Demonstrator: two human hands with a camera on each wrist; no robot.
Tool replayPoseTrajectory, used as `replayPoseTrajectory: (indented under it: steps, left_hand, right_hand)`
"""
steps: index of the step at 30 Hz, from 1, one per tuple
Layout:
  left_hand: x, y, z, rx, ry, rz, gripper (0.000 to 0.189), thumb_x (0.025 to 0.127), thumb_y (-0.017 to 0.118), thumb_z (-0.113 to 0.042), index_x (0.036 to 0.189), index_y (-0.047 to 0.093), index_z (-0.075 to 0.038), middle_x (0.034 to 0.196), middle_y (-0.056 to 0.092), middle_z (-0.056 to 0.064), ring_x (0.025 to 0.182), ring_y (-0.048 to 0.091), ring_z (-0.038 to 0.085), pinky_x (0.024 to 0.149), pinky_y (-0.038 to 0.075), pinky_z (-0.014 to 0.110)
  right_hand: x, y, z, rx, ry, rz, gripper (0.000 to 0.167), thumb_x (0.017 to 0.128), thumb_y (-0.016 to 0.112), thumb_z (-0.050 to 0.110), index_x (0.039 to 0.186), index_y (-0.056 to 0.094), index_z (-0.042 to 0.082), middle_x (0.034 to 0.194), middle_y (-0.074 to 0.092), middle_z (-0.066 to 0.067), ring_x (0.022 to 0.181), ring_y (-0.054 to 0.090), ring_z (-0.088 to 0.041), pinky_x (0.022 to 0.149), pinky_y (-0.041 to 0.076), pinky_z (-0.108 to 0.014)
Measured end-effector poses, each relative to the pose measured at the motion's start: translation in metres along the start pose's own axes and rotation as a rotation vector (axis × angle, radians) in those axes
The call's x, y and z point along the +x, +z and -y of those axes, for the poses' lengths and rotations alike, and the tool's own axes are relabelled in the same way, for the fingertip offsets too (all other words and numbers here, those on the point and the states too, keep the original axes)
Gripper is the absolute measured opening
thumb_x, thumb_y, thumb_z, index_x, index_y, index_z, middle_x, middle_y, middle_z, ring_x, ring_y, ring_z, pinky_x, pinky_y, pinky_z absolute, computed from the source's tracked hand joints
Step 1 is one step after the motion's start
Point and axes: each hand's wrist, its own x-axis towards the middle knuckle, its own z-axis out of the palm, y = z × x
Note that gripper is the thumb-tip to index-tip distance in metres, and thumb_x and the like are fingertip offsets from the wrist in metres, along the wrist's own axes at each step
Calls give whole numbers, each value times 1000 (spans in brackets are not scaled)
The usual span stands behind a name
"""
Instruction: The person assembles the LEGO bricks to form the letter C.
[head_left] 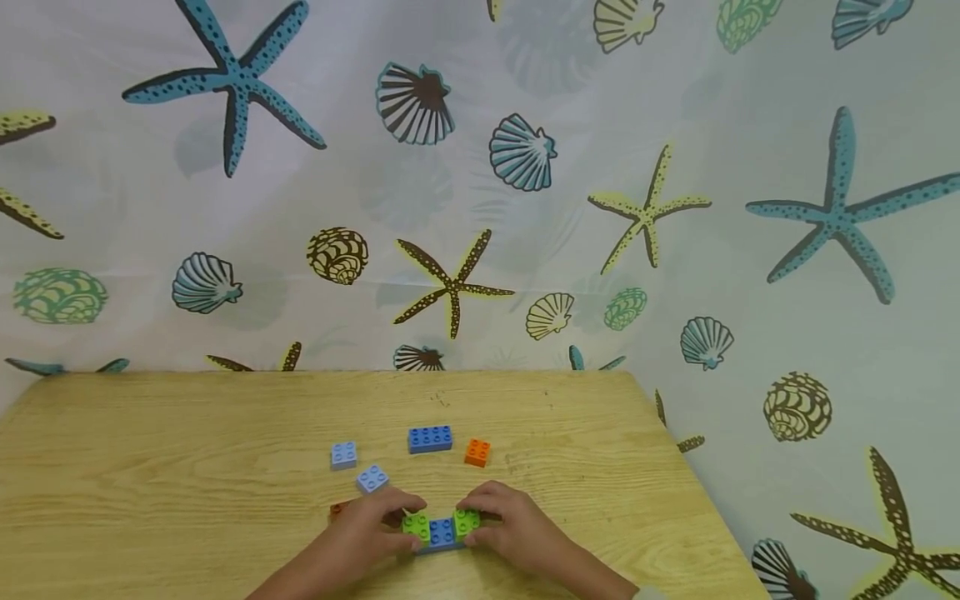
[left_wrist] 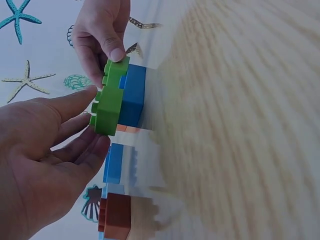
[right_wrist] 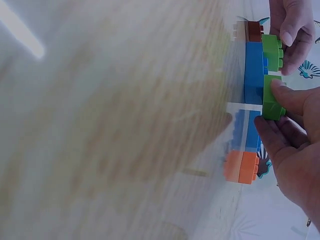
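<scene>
On the wooden table a long blue brick (head_left: 442,533) carries two lime-green bricks, one at each end, with blue studs showing between them. My left hand (head_left: 372,525) pinches the left green brick (head_left: 416,527) between thumb and fingers. At the other end, the right green brick (head_left: 467,523) is pinched by my right hand (head_left: 517,527). The left wrist view shows the near green brick (left_wrist: 107,112) overhanging the end of the blue brick (left_wrist: 133,95). In the right wrist view, the near green brick (right_wrist: 271,100) also reaches past the blue brick's end.
Beyond my hands lie another long blue brick (head_left: 430,439), an orange brick (head_left: 477,452) and two light-blue bricks (head_left: 343,455). A brown brick (head_left: 338,509) sits by my left hand, partly hidden. Behind the table (head_left: 187,467) hangs a curtain (head_left: 315,183) printed with shells and starfish.
</scene>
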Motion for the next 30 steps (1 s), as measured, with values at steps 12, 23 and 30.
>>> replayPoseTrajectory:
  steps: [12, 23, 30]
  left_hand:
    - [-19, -41, 8, -22, -96, -119, 40, 90, 75, -17, 128, 67, -8, 119, 63, 7, 99, 57, 21, 77, 55, 34]
    - [-22, -60, 36, 54, -138, -151, 42, 87, 79, -23, 125, 68, -7, 128, 64, 11, 115, 61, 29, 91, 56, 45]
    - [-16, -55, 39, 119, -182, -129, 43, 80, 85, -19, 120, 72, -9, 117, 67, 3, 107, 63, 20, 91, 56, 44]
  right_hand:
    - [1, -1, 0, 33, 30, 7, 38, 90, 77, 21, 127, 70, 15, 124, 64, 7, 118, 59, -7, 101, 51, -24]
    - [1, -1, -2, 25, 48, 8, 38, 90, 77, 22, 127, 70, 16, 125, 63, 9, 120, 58, -7, 102, 50, -25]
    - [2, 0, -2, 34, 39, 11, 37, 90, 76, 21, 126, 71, 16, 125, 63, 8, 119, 58, -6, 100, 50, -24]
